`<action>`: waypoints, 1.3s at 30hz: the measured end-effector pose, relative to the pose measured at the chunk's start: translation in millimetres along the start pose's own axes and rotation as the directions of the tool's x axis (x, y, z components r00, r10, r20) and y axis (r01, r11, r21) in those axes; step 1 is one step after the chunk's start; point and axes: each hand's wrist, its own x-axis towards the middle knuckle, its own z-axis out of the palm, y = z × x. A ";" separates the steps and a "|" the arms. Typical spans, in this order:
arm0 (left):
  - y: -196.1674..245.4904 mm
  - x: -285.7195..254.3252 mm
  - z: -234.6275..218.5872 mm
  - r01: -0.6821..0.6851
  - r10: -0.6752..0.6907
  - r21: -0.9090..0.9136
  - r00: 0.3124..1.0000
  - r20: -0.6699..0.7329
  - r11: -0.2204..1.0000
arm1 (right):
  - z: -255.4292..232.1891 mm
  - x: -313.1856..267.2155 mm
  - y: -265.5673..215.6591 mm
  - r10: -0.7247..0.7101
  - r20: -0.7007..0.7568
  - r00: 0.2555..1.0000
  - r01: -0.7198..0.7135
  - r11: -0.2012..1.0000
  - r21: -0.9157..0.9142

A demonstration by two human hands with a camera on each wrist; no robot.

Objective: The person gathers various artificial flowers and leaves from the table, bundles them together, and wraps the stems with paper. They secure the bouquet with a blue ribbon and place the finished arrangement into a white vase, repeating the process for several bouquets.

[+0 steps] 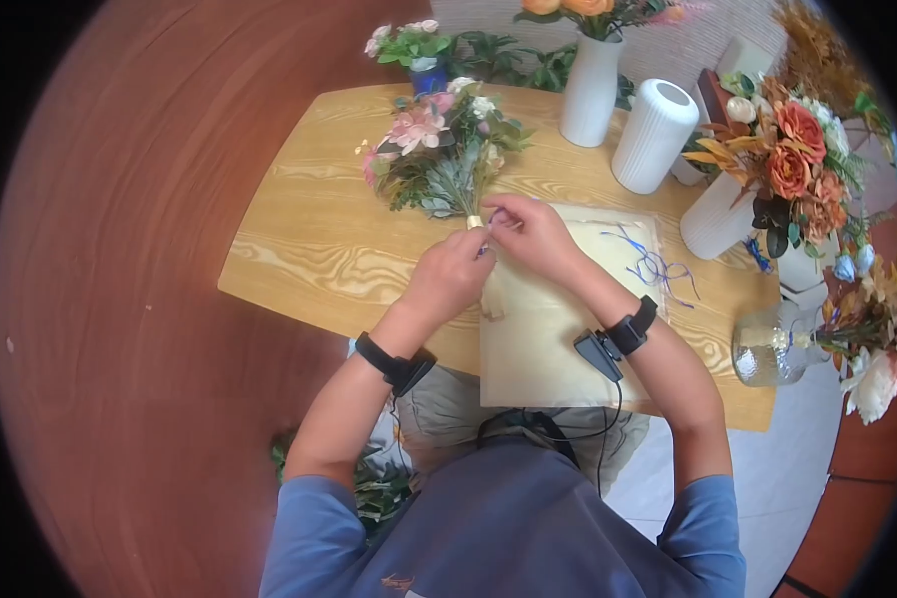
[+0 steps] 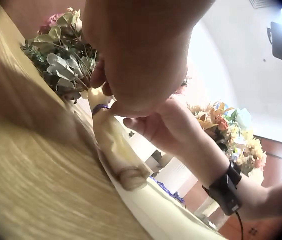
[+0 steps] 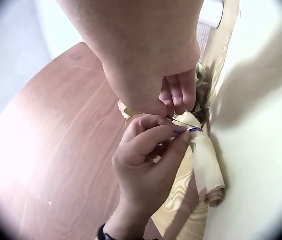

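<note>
A bouquet of pink and white flowers lies on the wooden table, its stems wrapped in cream paper. A blue-purple tie circles the wrap's neck. My left hand pinches an end of the tie between thumb and index finger, close beside the wrap; the right wrist view shows this hand too. On the other side, my right hand pinches a thin strand of the tie, which runs taut to the neck in the right wrist view. In the left wrist view the near hand covers part of the neck.
Flat cream sheets lie under my right forearm, with loose blue ties on them. White vases, an orange-red bouquet and a glass vase stand or lie to the right. A small potted plant is at the back.
</note>
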 end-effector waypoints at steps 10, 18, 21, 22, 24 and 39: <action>4.2 -1.5 -1.2 -0.001 0.001 0.168 1.000 0.003 0.986 | 3.8 6.2 -6.0 0.089 0.032 0.996 -0.091 0.992 0.082; 7.0 2.4 -4.5 -0.088 0.080 0.259 0.996 0.042 0.962 | 0.0 16.9 -11.5 0.108 0.044 0.993 -0.107 0.994 -0.015; 11.0 4.1 -3.9 -0.072 0.053 0.297 0.996 0.071 0.952 | -1.1 19.4 -13.7 0.126 0.065 0.990 -0.125 0.992 -0.017; 12.0 4.5 -3.4 -0.071 0.044 0.325 0.995 0.091 0.943 | -1.1 20.0 -13.5 0.138 0.081 0.987 -0.136 0.990 -0.024; 12.2 5.9 -2.0 -0.070 0.032 0.355 0.993 0.111 0.932 | 2.3 21.8 -8.4 0.139 0.104 0.985 -0.144 0.989 0.042; 3.6 1.0 -0.6 0.190 -0.190 0.006 0.982 -0.003 0.982 | -3.8 11.6 6.9 0.243 0.075 0.967 -0.254 0.936 0.242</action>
